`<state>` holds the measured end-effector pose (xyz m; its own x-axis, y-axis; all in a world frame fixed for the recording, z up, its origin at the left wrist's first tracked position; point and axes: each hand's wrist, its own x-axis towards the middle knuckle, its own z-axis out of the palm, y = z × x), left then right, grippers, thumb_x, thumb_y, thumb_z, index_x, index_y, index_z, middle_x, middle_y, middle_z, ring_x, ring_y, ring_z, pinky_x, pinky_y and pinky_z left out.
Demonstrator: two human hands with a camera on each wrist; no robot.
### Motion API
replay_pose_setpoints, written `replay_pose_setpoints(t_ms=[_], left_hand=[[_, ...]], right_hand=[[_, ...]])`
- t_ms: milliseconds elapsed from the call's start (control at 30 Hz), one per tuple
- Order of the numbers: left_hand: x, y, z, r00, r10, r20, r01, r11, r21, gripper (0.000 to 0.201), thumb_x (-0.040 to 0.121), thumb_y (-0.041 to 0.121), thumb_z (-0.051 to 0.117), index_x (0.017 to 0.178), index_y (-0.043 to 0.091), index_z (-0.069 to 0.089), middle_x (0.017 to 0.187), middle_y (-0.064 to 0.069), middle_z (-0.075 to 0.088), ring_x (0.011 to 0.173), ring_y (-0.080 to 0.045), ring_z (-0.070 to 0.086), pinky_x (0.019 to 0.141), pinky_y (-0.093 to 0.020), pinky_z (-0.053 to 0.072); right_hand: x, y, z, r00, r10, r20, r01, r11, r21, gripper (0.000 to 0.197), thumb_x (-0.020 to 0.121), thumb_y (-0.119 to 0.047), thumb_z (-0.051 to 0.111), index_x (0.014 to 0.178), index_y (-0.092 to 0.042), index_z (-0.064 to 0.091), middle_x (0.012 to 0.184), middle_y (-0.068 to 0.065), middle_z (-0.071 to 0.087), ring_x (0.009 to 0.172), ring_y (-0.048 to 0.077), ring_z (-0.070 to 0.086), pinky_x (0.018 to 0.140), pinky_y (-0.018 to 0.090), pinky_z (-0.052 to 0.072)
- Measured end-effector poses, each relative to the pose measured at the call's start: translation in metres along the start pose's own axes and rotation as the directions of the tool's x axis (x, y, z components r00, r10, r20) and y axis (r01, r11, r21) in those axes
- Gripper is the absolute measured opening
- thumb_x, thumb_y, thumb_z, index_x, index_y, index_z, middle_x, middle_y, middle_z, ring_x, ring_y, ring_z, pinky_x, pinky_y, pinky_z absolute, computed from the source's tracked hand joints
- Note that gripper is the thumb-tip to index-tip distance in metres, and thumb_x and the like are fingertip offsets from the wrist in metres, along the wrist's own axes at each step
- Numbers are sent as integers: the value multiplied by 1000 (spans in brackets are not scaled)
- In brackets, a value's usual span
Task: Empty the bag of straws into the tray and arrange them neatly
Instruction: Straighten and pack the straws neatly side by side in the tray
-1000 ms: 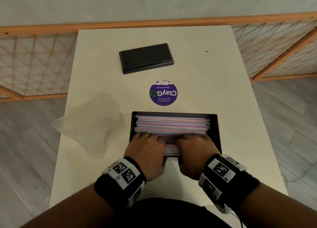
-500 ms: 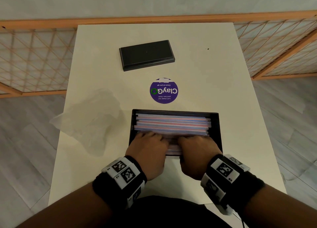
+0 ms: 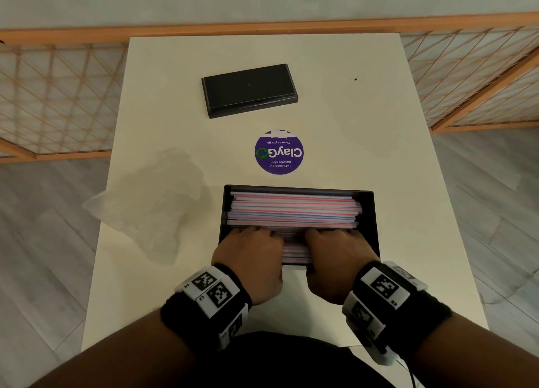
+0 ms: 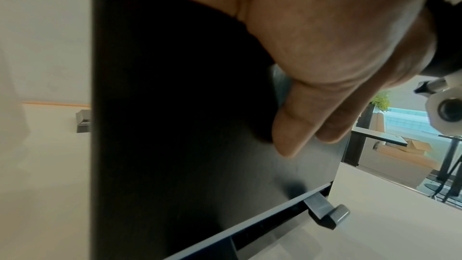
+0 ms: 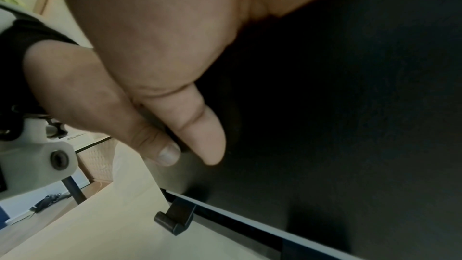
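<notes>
The straws (image 3: 294,209), pink and blue striped, lie lengthwise side by side in the black tray (image 3: 368,212), stacked into a fairly even bundle that fills most of it, ends close to the left and right walls. The tray sits on the near half of the white table (image 3: 364,142), its long side running left to right.

Both hands are on the tray's near edge. The left hand (image 3: 250,256) has its fingers curled over the near wall and down onto the straws, and the left wrist view shows its thumb (image 4: 297,126) pressed flat against the tray's outer near wall, so it grips that wall. The right hand (image 3: 339,256) mirrors it just beside: fingers folded over the rim onto the straws, thumb (image 5: 205,135) against the outside wall in the right wrist view. A narrow strip of straws shows between the two hands.

To the left of the tray, the clear plastic bag (image 3: 151,209) lies crumpled and flat on the table, partly hanging over the left edge. Just beyond the tray is a round purple sticker (image 3: 279,151), and farther off a black lid (image 3: 249,90) lies slightly askew. A wooden lattice screen (image 3: 55,95) stands behind the table.
</notes>
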<state>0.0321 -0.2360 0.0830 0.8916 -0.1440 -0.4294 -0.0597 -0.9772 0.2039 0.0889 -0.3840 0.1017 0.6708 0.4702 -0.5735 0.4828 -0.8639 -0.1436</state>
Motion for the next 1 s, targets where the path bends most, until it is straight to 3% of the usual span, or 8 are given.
replay_pose_setpoints(t_ms=[67,133,233,300,367,467,600,1000], left_hand=[[-1,0,0,1000,0,-14,0,1000,-4,33,89,39,59,118,23,62,120,0,64,113,-23,61,101,-36,48],[-6,0,-4,999,15,-28,-16,1000,-3,34,81,36,68,110,20,65,109,-2,67,102,-26,66,91,-38,52],[-16,-2,-8,986,58,-158,-65,997,-43,39,63,32,82,95,17,66,89,-3,67,77,-26,66,67,-37,55],[-20,-4,-7,972,80,-223,-98,993,-72,39,62,29,83,94,16,63,86,-3,64,74,-26,64,62,-37,53],[-17,-4,-7,977,121,-174,-138,986,-94,35,66,25,82,94,17,62,89,-3,64,78,-26,64,65,-36,54],[-8,-4,-1,995,97,-6,-98,995,-30,24,88,24,63,111,21,61,113,0,63,108,-24,60,88,-37,50],[-4,-4,9,998,67,11,-67,997,23,28,93,28,54,120,23,59,124,1,58,119,-22,53,101,-36,47],[-5,-2,5,999,-28,26,27,999,35,25,93,33,54,113,24,66,119,2,63,111,-22,61,88,-34,53]], right_hand=[[-3,-1,-4,1000,-6,-11,6,1000,5,36,80,-30,57,115,-26,51,112,-3,63,106,26,59,98,35,41],[-8,-1,-8,998,-27,-63,27,1000,-1,34,80,-33,58,113,-27,52,111,-5,63,106,24,60,98,34,40],[-19,3,-14,984,-44,-175,44,999,0,28,68,-36,65,93,-26,60,90,-5,65,85,25,64,80,36,47],[-26,7,-14,971,-67,-231,79,996,46,27,61,-37,70,83,-25,61,81,-4,63,74,25,62,69,35,49],[-25,4,-12,985,-95,-148,106,992,69,23,71,-37,67,89,-25,62,92,-4,62,86,26,61,76,35,49],[-16,1,1,996,-87,-15,87,996,36,23,84,-38,56,103,-26,59,114,-5,57,112,23,52,91,33,45],[-9,-2,9,999,-51,18,51,999,-3,29,85,-33,54,113,-26,60,121,-4,56,117,24,51,97,34,41],[-6,0,9,999,-28,20,27,998,56,27,85,-29,52,110,-27,61,118,-4,54,114,23,50,93,34,42]])
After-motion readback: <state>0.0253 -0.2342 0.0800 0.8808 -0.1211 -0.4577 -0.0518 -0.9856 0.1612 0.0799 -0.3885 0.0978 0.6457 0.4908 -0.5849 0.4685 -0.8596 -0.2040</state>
